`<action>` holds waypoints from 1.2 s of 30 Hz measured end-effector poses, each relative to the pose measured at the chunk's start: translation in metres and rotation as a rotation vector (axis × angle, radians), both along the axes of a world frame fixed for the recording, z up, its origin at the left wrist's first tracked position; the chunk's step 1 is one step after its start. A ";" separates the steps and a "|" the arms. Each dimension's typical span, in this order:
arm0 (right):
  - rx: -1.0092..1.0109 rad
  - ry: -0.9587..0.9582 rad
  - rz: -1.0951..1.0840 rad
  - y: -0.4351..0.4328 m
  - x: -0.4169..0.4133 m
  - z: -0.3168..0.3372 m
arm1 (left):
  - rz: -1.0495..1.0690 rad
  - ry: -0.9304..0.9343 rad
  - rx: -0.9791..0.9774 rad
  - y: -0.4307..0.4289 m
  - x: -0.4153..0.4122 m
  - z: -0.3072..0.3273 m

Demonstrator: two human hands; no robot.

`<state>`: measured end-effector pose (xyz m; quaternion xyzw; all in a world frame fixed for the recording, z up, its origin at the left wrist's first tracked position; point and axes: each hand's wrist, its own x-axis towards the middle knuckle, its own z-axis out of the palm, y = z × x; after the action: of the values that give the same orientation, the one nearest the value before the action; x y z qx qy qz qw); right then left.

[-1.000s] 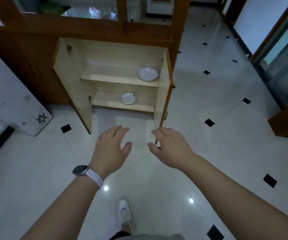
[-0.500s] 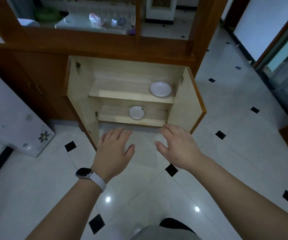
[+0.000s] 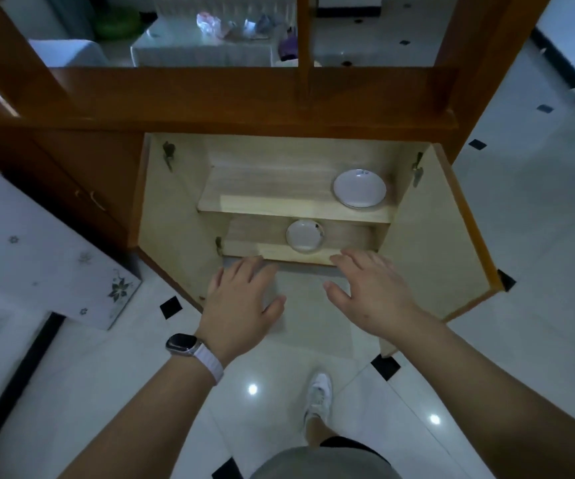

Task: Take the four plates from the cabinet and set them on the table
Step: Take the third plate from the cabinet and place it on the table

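— Two hands are out in front of the open cabinet (image 3: 175,216). What is the left hand (image 3: 241,302) doing?
— It is flat, fingers spread wide, holding nothing. The right hand (image 3: 369,292) is the same.
— Where are the plates?
— One small plate (image 3: 305,235) sits on the bottom shelf, just past the fingertips. A bigger plate (image 3: 360,188) sits on the top shelf, far right.

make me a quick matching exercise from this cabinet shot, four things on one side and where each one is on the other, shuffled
Things:
1. larger plate
2. smaller plate
3. left hand
4. watch

Places:
a. lower shelf, near the middle
b. on the left wrist
c. upper shelf, right end
d. empty, spread open in front of the cabinet's lower edge

Pairs: 1-c, 2-a, 3-d, 4-b
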<state>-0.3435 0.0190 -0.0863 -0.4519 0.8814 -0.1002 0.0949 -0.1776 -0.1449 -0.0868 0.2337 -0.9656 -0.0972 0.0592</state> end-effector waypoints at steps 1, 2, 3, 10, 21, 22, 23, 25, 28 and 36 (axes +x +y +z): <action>0.005 -0.010 -0.002 -0.011 -0.013 0.000 | -0.006 -0.017 -0.004 -0.010 -0.011 0.002; 0.001 -0.020 -0.008 -0.021 -0.025 0.001 | -0.015 -0.030 -0.017 -0.019 -0.022 0.004; -0.013 -0.029 -0.017 -0.031 -0.037 0.003 | -0.024 -0.042 -0.035 -0.029 -0.033 0.005; -0.030 -0.009 -0.042 -0.080 -0.101 0.008 | -0.061 -0.044 -0.096 -0.081 -0.100 0.017; 0.027 0.012 -0.219 -0.092 -0.152 -0.003 | -0.269 -0.048 -0.061 -0.139 -0.195 -0.017; 0.048 0.016 -0.229 -0.095 -0.156 -0.003 | -0.298 -0.069 -0.051 -0.144 -0.203 -0.021; 0.072 0.016 -0.241 -0.098 -0.160 -0.002 | -0.327 -0.079 -0.044 -0.150 -0.211 -0.023; 0.095 0.021 -0.285 -0.106 -0.163 0.000 | -0.373 -0.066 -0.030 -0.162 -0.227 -0.027; 0.096 0.054 -0.355 -0.119 -0.169 -0.003 | -0.446 -0.043 -0.022 -0.181 -0.251 -0.034; 0.127 0.040 -0.462 -0.144 -0.182 -0.014 | -0.600 -0.157 0.000 -0.219 -0.296 -0.063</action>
<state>-0.5259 -0.1247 -0.1004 -0.2334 0.9675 -0.0547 0.0800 -0.4736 -0.3635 -0.1493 -0.0552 -0.9931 -0.0921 -0.0468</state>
